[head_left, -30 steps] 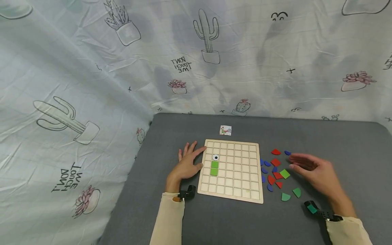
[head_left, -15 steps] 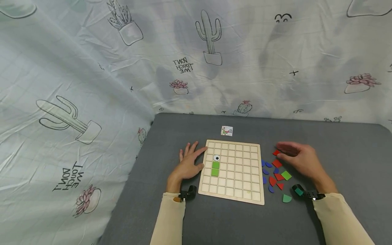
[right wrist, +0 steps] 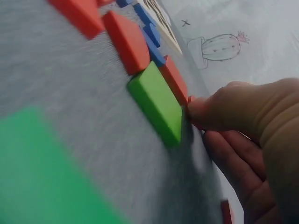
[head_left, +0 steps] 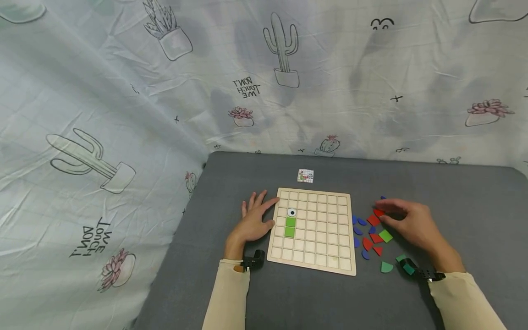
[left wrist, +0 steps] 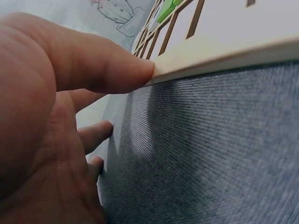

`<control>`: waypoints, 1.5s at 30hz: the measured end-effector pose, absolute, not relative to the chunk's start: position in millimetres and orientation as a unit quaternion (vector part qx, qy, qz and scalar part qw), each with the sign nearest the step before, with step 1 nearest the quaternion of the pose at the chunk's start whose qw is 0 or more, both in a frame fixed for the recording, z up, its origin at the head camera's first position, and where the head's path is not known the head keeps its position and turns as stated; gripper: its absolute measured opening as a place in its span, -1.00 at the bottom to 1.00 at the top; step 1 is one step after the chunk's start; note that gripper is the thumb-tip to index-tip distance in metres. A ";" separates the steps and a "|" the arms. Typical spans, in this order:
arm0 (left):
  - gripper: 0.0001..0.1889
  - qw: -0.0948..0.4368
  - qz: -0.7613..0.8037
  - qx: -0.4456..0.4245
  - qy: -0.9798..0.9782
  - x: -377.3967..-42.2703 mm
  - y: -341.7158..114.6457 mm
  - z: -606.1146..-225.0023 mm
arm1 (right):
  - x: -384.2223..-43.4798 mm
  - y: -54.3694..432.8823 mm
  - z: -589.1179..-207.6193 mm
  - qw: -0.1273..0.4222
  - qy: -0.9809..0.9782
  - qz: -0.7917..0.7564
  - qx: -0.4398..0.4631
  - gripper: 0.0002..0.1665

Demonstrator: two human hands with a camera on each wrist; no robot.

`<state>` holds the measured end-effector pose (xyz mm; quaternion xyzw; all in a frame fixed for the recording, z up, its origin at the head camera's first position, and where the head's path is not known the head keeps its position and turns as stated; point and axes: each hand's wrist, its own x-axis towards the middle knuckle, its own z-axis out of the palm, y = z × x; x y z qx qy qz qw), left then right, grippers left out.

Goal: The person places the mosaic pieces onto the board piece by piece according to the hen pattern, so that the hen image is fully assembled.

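Observation:
In the head view my left hand [head_left: 251, 224] lies with fingers spread at the left edge of a wooden grid board [head_left: 310, 268]. Its thumb touches the board's side in the left wrist view. On the board are a white round eye tile [head_left: 291, 212] and two green square tiles, one [head_left: 290, 222] above the other [head_left: 289, 232]. To the right, my right hand [head_left: 412, 222] pinches a red curved-edge tile [head_left: 378, 213] between thumb and fingers, low over the table. In the right wrist view the thumb partly hides that tile, beside a light green tile [right wrist: 156, 102].
Several red tiles [head_left: 373, 221] and blue tiles [head_left: 358, 231] lie along the board's right side, with a light green square [head_left: 385, 236] among them. Darker green tiles [head_left: 386, 267] lie nearer me. Behind the board is a small printed pattern card [head_left: 305, 176]. A patterned curtain hangs behind the table.
My right hand has moved left to the red curved-edge tile, which has since shifted slightly right and toward me with it. The left hand keeps its place at the board.

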<state>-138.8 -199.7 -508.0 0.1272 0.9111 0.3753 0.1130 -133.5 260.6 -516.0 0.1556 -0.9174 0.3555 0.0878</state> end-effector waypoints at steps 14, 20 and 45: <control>-0.27 0.110 0.378 0.124 0.911 -137.4 -199.1 -505.2 | -74.9 287.4 -520.6 0.194 -0.926 0.319 0.063 -0.47; -0.28 0.110 0.377 0.122 0.912 -138.3 -200.5 -506.6 | -58.0 287.5 -522.6 0.198 -0.928 0.308 0.063 -0.45; -0.27 0.113 0.375 0.115 0.913 -138.5 -195.5 -505.8 | -63.0 282.4 -523.9 0.198 -0.908 0.359 0.090 -0.41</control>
